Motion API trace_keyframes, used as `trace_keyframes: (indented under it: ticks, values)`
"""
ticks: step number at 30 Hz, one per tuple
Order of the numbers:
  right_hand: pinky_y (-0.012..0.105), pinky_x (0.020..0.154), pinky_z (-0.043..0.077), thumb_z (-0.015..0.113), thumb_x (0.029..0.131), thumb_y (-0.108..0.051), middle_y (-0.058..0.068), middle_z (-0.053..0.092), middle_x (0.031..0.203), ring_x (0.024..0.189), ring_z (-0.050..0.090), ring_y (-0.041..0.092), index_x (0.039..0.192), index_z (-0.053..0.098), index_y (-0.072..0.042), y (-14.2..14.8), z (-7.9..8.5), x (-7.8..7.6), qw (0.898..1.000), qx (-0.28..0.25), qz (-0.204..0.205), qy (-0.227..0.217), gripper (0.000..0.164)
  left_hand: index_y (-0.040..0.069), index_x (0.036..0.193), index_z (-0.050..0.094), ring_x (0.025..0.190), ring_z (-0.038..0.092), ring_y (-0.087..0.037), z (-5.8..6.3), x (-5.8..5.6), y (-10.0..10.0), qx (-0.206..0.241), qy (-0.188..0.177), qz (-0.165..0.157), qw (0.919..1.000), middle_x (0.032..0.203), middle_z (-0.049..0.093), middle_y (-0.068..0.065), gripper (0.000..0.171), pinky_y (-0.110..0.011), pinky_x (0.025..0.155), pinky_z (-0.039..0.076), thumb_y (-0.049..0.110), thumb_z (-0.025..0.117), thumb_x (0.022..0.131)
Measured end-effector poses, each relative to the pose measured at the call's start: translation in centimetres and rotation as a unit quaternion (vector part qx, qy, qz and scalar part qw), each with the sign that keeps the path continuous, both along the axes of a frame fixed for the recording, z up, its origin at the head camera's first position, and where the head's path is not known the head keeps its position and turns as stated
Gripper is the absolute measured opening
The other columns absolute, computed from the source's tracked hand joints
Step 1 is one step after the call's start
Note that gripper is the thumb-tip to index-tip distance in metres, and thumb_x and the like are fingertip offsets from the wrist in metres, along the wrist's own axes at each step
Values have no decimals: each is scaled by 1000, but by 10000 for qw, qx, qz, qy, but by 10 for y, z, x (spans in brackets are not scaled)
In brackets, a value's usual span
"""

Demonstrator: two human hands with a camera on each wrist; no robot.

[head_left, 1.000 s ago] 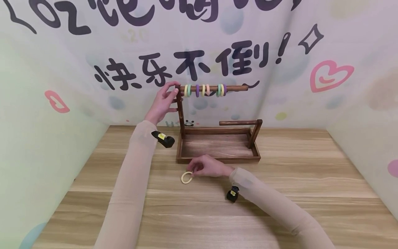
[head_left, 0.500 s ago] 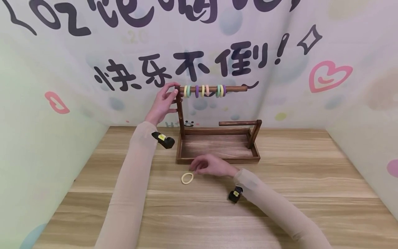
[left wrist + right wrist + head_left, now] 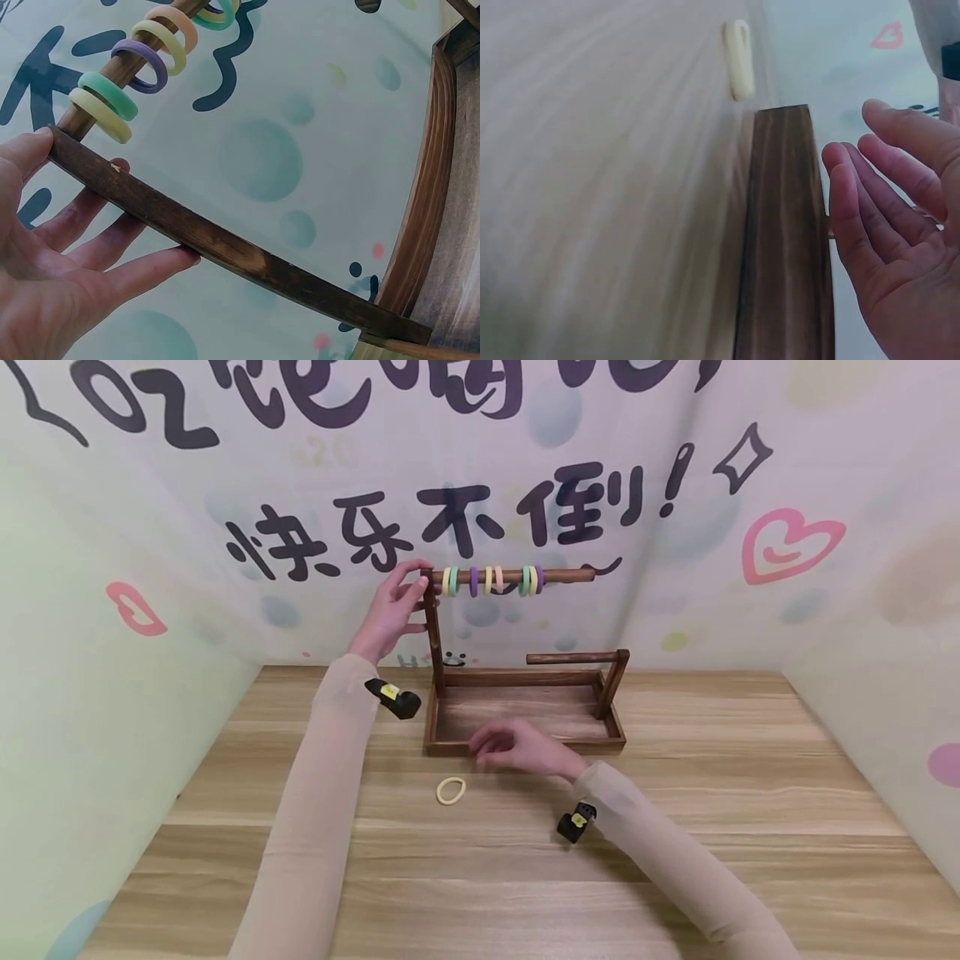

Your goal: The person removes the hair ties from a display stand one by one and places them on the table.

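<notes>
My left hand (image 3: 390, 610) holds the top of the tall post (image 3: 180, 217) of a dark wooden stand, thumb at the corner and fingers behind it. Several pastel rings hang on the stand's upper bar (image 3: 566, 575); a yellow ring (image 3: 99, 116) and a green ring (image 3: 109, 96) are nearest the post. On the table lies a single pale yellow ring (image 3: 451, 791), in front of the stand's tray (image 3: 525, 746). Over the tray's front edge, my right hand (image 3: 525, 747) hovers with loosely bent fingers and nothing in them, up and to the right of that ring.
A shorter post with a lower bar (image 3: 573, 657) rises from the tray's right end. Behind the wooden table (image 3: 712, 760) hangs a printed cloth (image 3: 675, 585) with dark lettering. Both wrists carry small black cameras.
My right hand has let go of the pale yellow ring, leaving it on the table, and moved up and right over the tray's edge. My left hand stays on the post.
</notes>
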State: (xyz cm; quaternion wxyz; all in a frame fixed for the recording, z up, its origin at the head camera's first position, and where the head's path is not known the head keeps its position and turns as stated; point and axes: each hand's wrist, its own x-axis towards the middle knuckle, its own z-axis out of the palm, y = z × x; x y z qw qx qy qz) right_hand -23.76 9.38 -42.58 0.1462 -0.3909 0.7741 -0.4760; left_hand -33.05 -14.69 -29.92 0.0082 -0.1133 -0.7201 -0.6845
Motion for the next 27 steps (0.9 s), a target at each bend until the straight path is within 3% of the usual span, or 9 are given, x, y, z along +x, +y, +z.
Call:
trace_keyframes:
  ticks: [11,16,27]
  values:
    - [40,82,52,69,88,-1,23,66,106,93,64,19,112,63,8,12,15,-7,9988,-347,-308,131,26,24,130,50,114,57,-35,0,-1,-3,16,20,30,10000,120,60,-16,26,-60,86,47,25,46,104]
    - [46,82,51,68,88,2,25,65,107,94,64,27,111,64,8,22,20,-8,9967,-556,-566,178,25,25,129,50,114,57,-34,-1,-1,-2,36,-31,19,10000,120,61,-16,26,-59,86,47,27,47,103]
    - [36,84,51,66,92,-8,11,67,110,100,62,20,113,67,-4,59,33,-8,9883,-601,-1301,525,21,24,133,48,117,54,-36,-2,-2,0,14,-35,-38,10000,125,56,-16,30,-60,88,45,27,47,103]
